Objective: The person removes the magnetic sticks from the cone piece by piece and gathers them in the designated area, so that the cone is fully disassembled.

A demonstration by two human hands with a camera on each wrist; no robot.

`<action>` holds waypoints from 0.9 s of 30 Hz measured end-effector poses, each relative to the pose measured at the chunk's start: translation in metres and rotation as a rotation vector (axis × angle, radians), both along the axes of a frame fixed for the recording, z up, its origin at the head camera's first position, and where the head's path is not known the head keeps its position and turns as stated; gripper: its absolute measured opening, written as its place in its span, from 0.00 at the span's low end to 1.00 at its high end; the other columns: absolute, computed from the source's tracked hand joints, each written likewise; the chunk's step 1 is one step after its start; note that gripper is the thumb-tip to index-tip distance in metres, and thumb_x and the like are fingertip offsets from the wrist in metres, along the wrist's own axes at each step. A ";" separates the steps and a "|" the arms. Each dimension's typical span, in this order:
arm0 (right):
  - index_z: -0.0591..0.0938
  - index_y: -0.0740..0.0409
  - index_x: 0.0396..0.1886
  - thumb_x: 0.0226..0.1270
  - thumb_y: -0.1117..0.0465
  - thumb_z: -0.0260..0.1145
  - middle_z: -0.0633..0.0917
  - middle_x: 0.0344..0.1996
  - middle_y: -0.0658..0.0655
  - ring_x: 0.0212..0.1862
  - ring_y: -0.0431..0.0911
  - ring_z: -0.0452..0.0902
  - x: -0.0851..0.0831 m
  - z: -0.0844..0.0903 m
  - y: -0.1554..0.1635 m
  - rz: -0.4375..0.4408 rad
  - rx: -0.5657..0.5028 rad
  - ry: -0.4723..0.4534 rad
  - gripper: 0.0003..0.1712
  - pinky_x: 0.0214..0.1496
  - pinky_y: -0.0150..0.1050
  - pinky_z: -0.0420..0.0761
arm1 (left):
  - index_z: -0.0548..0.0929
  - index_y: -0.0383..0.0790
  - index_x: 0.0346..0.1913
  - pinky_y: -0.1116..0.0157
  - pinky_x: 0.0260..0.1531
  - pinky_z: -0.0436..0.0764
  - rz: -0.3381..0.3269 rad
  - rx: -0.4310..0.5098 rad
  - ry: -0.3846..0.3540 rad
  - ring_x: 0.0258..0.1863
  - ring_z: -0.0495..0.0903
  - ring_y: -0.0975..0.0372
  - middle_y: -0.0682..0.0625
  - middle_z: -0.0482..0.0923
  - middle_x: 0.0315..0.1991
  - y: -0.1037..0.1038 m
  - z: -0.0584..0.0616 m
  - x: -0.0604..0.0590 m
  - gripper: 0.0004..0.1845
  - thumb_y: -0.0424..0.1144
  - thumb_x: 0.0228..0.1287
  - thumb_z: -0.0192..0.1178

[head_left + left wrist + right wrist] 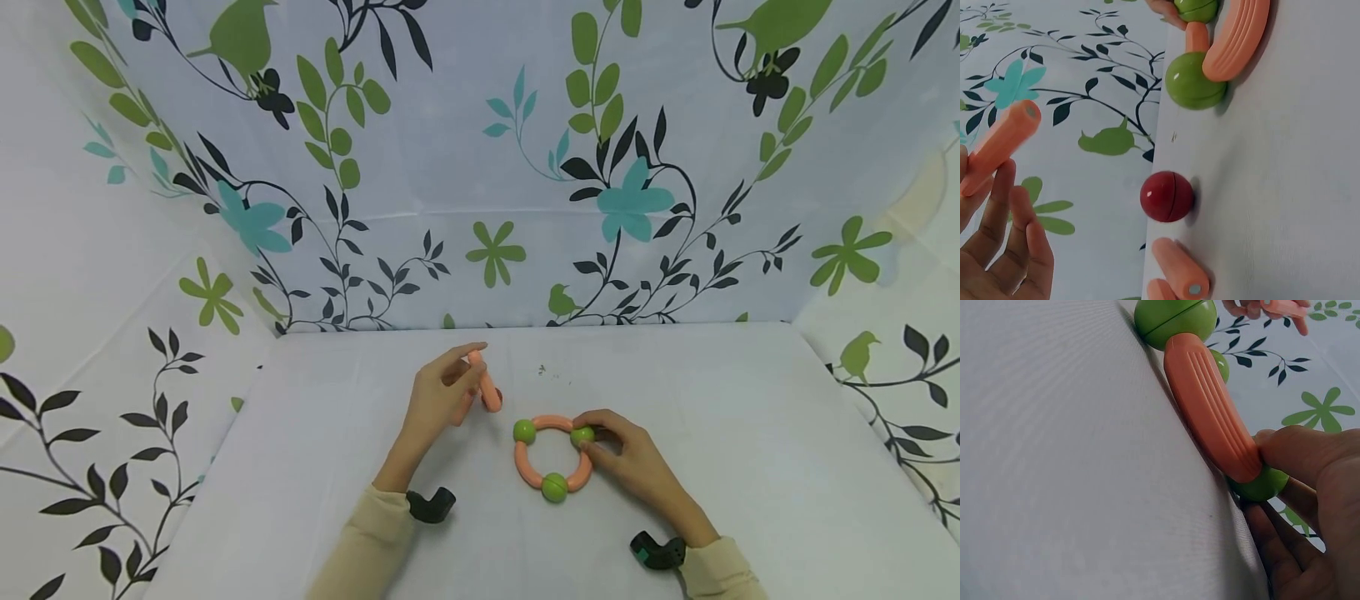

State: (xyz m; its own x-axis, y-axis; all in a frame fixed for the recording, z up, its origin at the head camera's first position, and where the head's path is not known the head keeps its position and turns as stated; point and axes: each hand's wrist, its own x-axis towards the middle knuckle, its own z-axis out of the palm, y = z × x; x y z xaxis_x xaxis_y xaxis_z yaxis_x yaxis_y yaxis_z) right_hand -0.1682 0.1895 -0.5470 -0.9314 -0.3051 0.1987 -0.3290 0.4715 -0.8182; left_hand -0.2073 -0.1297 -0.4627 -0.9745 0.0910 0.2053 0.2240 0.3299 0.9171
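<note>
Lying flat on the bench (pixel 750 467), just right of the head frame's centre, the ring (pixel 553 457) is built of curved orange segments joined by green balls; three balls show, at its upper left, upper right and bottom. Being a loop, it has no clear long axis, and its open middle faces up. The right hand (pixel 626 454) sits against the ring's right side, fingers curled round the upper-right ball (pixel 582 435). In the right wrist view the thumb and fingers (pixel 1310 456) pinch that ball (pixel 1263 484) at the end of a ribbed segment (pixel 1210 406), which runs from the lower right up toward another ball at the frame's top.

Up and to the left of the ring, near it but apart, the left hand (pixel 442 396) holds a loose orange stick (pixel 486 385) pinched between its fingertips. In the head view the stick's long axis slants from upper left down to lower right, its lower end toward the ring. The left wrist view shows the stick (pixel 1000 147) lifted clear of the bench, its flat tip pointing to the upper right of that frame.

That same view shows a red ball (pixel 1167 197) on the bench and two more orange pieces (pixel 1180 275) below it at the bottom edge.

No writing or brand marks can be read on any piece.
</note>
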 end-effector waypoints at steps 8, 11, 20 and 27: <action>0.83 0.43 0.57 0.71 0.57 0.72 0.85 0.57 0.45 0.57 0.36 0.82 0.002 0.001 0.000 0.009 -0.008 0.015 0.17 0.61 0.35 0.83 | 0.81 0.63 0.68 0.54 0.48 0.87 0.022 0.062 -0.070 0.43 0.83 0.56 0.46 0.83 0.46 -0.018 0.002 -0.001 0.20 0.54 0.76 0.61; 0.83 0.43 0.57 0.71 0.57 0.72 0.85 0.57 0.45 0.57 0.36 0.82 0.002 0.001 0.000 0.012 -0.015 0.015 0.17 0.61 0.34 0.83 | 0.79 0.61 0.71 0.61 0.46 0.87 0.023 0.092 -0.094 0.41 0.83 0.58 0.46 0.79 0.47 -0.024 0.003 -0.001 0.22 0.55 0.78 0.58; 0.83 0.43 0.58 0.72 0.57 0.72 0.85 0.57 0.45 0.57 0.37 0.83 0.000 0.000 0.000 0.011 0.007 0.019 0.17 0.61 0.36 0.83 | 0.75 0.58 0.73 0.62 0.47 0.87 0.047 0.138 -0.163 0.45 0.82 0.58 0.46 0.76 0.51 -0.039 0.002 -0.008 0.27 0.57 0.76 0.59; 0.83 0.44 0.58 0.71 0.58 0.72 0.86 0.57 0.46 0.56 0.37 0.83 -0.001 -0.002 0.000 0.016 0.002 0.034 0.17 0.60 0.35 0.84 | 0.79 0.47 0.65 0.63 0.45 0.82 0.107 0.124 -0.201 0.49 0.80 0.58 0.42 0.82 0.55 -0.050 -0.003 -0.011 0.25 0.57 0.74 0.63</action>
